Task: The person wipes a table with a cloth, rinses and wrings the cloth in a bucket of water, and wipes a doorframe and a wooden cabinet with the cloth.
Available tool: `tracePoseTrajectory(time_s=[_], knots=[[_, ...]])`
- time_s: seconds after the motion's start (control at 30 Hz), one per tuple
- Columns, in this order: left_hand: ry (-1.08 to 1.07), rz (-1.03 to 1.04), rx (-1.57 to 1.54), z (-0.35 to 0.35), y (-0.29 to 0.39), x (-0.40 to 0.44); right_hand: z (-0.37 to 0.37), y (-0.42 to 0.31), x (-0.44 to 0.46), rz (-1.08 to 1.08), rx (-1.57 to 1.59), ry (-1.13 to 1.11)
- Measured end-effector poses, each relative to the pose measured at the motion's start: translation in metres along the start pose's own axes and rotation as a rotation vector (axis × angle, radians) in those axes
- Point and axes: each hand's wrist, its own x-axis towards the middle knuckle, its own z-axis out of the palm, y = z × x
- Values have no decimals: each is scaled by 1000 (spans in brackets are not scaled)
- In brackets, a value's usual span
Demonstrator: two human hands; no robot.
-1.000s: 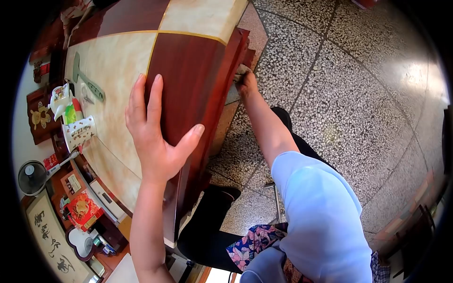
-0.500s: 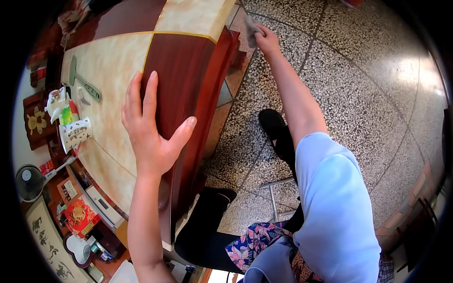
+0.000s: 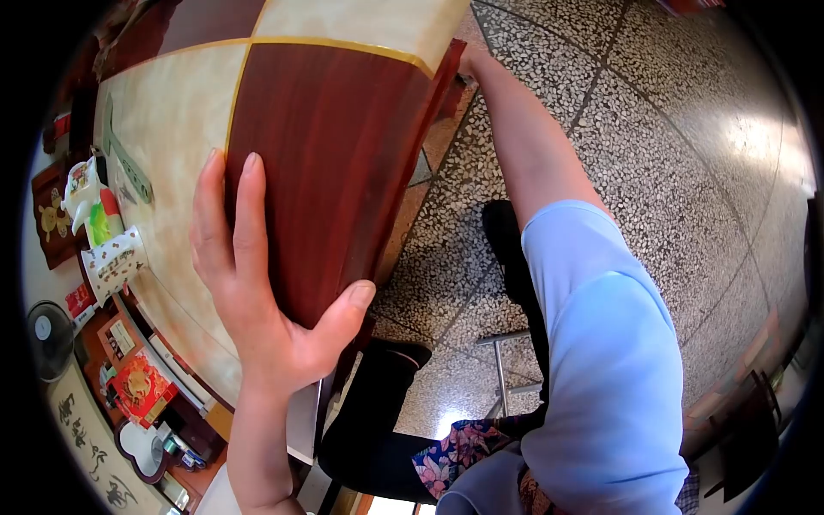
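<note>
My left hand (image 3: 266,300) lies open on the corner of a table (image 3: 326,163) with dark red wood-look and cream marbled panels divided by gold lines. Its fingers stretch over the top, and the thumb rests out along the edge. At the far side, my right hand (image 3: 467,63) reaches down beside the table's outer edge. Its fingers and anything in them are hidden behind the wood. A green flat-bladed tool with a handle (image 3: 129,163) lies on the cream panel beyond my left hand.
On the table's left stand a patterned paper cup (image 3: 114,262) and a white teapot-like vessel (image 3: 81,190). A small fan (image 3: 51,339) and a red box (image 3: 142,388) sit further left. Below are a speckled floor (image 3: 549,112) and a metal stool leg (image 3: 500,373).
My right hand, which held a grey cloth out over the floor, has moved in behind the table edge; the cloth is out of sight. My left hand has shifted slightly down and left in view.
</note>
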Motion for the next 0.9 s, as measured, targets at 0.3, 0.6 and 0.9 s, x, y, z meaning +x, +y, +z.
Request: tracePoseTrajectory(time_s=[0.3,0.6,0.9], knots=[[37,2,1,1,1,-1,49,-8,-67,676,721,525],[73,13,20,-1,-2,-5,148,-105,-84,376,1245,792],[71,22,-38,1,-7,-3,94,-102,-122,800,786,761]])
